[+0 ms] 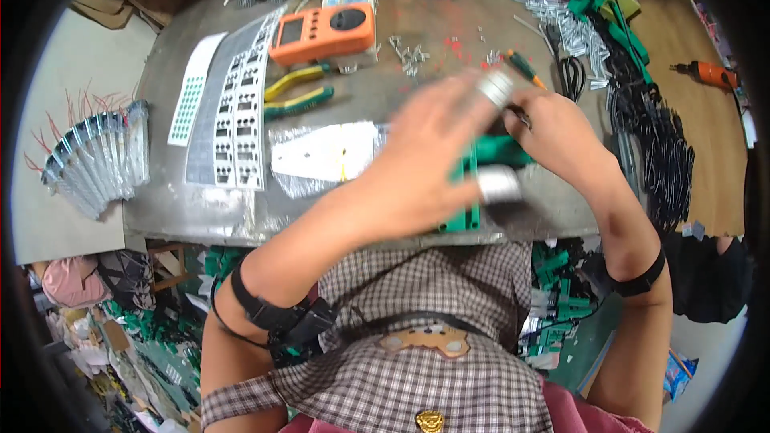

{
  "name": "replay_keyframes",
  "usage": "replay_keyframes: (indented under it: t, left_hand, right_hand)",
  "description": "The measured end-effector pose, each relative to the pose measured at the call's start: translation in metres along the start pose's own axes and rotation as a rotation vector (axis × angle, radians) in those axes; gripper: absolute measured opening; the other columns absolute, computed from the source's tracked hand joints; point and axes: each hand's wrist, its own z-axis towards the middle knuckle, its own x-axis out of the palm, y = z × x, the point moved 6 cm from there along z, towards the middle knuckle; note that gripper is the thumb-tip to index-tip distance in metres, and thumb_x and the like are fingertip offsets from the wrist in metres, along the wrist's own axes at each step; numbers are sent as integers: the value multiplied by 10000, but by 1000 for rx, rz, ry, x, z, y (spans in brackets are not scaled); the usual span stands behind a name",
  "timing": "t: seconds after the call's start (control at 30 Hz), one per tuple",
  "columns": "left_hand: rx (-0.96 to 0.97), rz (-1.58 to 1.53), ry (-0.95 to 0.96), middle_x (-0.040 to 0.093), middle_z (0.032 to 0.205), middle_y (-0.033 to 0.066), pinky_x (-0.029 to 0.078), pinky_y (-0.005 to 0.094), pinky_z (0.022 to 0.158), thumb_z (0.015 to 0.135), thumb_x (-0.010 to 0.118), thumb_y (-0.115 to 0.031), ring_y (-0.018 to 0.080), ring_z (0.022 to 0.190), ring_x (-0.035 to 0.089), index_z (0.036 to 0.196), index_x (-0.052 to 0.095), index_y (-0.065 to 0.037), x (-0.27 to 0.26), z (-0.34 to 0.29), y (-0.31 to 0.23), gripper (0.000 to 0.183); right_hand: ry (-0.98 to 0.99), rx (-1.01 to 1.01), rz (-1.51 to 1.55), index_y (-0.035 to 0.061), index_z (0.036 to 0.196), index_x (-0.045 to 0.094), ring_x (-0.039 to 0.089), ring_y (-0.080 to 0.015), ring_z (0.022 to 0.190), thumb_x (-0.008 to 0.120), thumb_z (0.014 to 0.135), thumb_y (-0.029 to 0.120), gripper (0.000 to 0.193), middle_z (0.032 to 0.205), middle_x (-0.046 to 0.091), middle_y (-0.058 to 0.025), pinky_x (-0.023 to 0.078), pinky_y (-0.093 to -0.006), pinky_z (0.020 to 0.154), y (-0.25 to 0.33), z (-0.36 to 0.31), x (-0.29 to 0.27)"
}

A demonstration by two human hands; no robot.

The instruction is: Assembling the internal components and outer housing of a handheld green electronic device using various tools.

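Observation:
My left hand (425, 152) is smeared by motion over the front middle of the metal-topped table. Its thumb and a finger, both with white wraps on the tips, are spread well apart, and nothing shows between them. Beside it, to the right, the fingers of my right hand (561, 128) are curled together around something small and dark, too hidden to name. Beneath both hands lies a green plastic part (501, 149), partly covered by the left hand. Left of the hands is a clear plastic bag with white flat pieces (325, 154).
An orange multimeter (322, 34), pliers (298, 100) and sticker sheets (241, 124) lie to the left. Loose screws (411, 56) and a screwdriver (525, 69) lie farther back. Black cables (662, 152) are heaped at the right edge, wired silver packs (96, 156) at far left.

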Motion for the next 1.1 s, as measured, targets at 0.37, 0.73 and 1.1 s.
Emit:
replay_keyframes:
  t: [0.37,0.73,1.1]
  left_hand:
    - [-212,206,-101,657,1003,237,498,502,852,832,596,30,421,984,623,1157,622,19,-9,39,107,326]
    - [-78,228,-143,624,1005,146,513,459,833,813,595,34,371,986,613,1137,647,-61,-9,38,98,341]
    - [-118,155,-162,582,1017,175,507,471,777,818,502,107,429,945,594,1144,599,-58,-7,37,102,377]
  right_hand:
    - [-208,-209,190,-7,889,659,639,-405,960,729,787,93,160,967,647,-185,533,-489,834,37,95,37]
    - [-130,-49,386,-14,910,670,678,-305,852,791,735,147,267,926,686,-156,565,-384,788,22,78,11]
    - [-178,-189,485,50,1033,757,661,-296,1008,705,912,168,177,1011,730,-117,517,-399,917,41,1,0]
